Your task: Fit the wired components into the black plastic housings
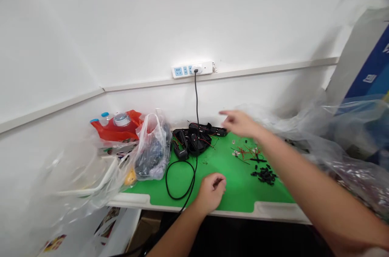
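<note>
Right hand [238, 123] is held out open, fingers loosely spread, over the green rubber mat [240, 188]; left hand [211, 192] is curled, can't tell if anything's held.

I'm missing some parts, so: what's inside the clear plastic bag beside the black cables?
The clear plastic bag holds a dark, bunched mass with some bluish patches. The film and folds blur it, so its items cannot be identified, and whatever lies beneath them is hidden.

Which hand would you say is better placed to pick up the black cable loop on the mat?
The left, I judge: the left hand is over the green mat near the black cable loop; the right hand is farther off, by the mat's far edge.
</note>
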A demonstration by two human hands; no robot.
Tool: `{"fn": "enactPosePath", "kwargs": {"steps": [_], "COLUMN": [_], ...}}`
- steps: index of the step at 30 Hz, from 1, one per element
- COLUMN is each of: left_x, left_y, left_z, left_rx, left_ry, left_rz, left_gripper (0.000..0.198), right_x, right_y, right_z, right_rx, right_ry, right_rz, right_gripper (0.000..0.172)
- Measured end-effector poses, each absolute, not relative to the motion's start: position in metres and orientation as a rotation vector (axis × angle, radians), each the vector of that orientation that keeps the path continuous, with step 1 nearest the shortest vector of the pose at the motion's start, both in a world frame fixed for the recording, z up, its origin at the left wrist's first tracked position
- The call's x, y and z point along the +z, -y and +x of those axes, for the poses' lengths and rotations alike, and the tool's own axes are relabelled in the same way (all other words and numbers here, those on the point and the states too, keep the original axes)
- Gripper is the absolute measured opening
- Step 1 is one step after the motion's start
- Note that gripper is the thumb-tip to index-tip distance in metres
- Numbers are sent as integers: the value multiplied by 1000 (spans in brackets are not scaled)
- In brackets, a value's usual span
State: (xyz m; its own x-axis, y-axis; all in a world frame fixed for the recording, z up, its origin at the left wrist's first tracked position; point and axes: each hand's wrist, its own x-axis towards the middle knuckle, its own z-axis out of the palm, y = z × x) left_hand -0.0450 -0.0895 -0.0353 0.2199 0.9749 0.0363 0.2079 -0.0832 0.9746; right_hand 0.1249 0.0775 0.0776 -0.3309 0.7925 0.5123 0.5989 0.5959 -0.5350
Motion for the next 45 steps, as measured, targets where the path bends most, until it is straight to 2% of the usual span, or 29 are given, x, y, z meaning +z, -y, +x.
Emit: {"fn": "enactPosePath", "kwargs": {"steps": [4,9,13,20,24,27,32,36,40,45], "left_x": [-33,-32,-37,-43,-41,-32,-4,17,21,4], "left_y": [89,88,86,85,81,77,73,69,65,63], "left_z": [-46,-45,-46,-47,-48,-51,-47,-28,-10,0], "left_rx": [955,948,966,1013,1062,1114,1094,798,667,808], "left_ry": [-1223,-1263,-1263,-1199,-1131,-1070,-858,-541,-437,-605], "left_rz": [1621,1662,1622,1536,1401,1232,873,727,789,817], "left_gripper": [18,16,16,17,18,26,40,51,37,42], "right_x": [55,29,28,56,69,66,49,38,34,22], "right_y": [-101,-129,-135,-122,-92,-48,36,67,69,63], "right_z": [78,40,43,78,124,163,201,204,199,190], "right_rx": [392,345,220,-50,-167,-209,-130,0,13,17], "right_ry": [2248,2204,2079,1849,1686,1709,1856,2042,2173,2227], "right_rz": [-1421,-1577,-1615,-1463,-1217,-1083,-971,-906,-856,-858], "right_gripper": [43,20,24,34,28,21,17,22,29,35]}}
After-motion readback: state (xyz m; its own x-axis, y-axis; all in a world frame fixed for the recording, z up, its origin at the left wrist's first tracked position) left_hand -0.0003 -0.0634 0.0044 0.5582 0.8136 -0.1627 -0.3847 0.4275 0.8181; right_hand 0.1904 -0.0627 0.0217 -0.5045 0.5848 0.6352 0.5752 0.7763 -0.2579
